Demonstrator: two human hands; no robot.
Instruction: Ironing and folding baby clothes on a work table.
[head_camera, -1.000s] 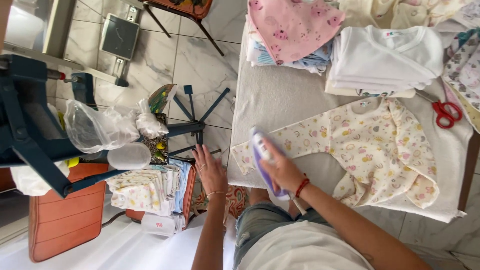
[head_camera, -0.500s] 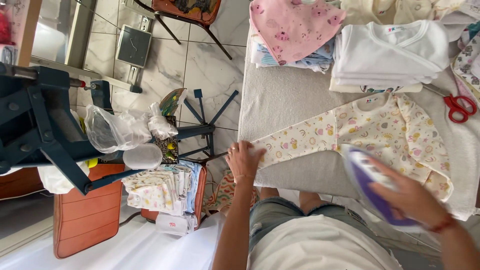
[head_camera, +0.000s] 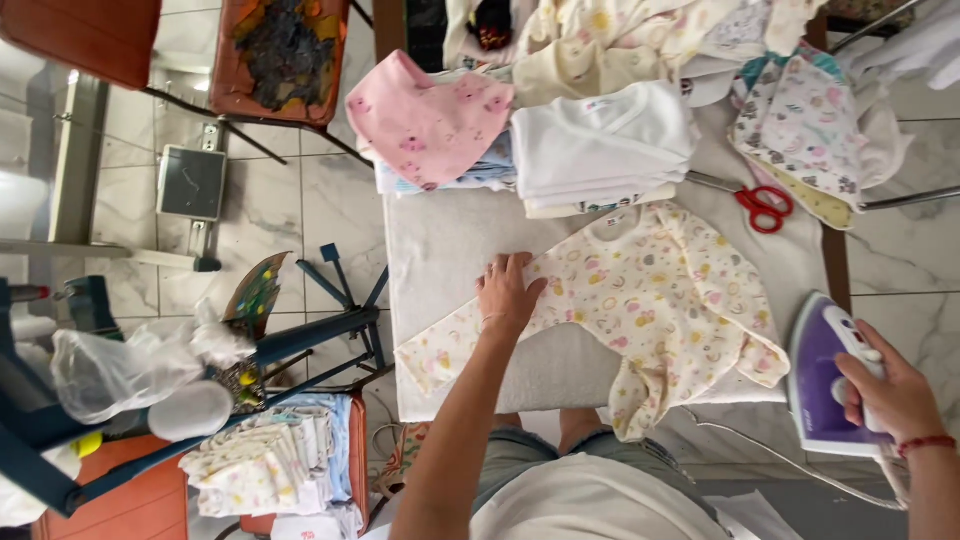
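The left hand (head_camera: 507, 295) lies flat, fingers spread, gripping nothing, on the sleeve of a patterned baby top (head_camera: 640, 310) spread over the ironing board (head_camera: 450, 240). Red scissors (head_camera: 762, 205) rest beyond the top. At the board's right end, the right hand (head_camera: 890, 390) is closed around the handle of a purple iron (head_camera: 825, 375).

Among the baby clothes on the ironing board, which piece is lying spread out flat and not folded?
The cream patterned baby top, spread open across the board's middle under the left hand. The pink piece and the white pile behind it lie folded.
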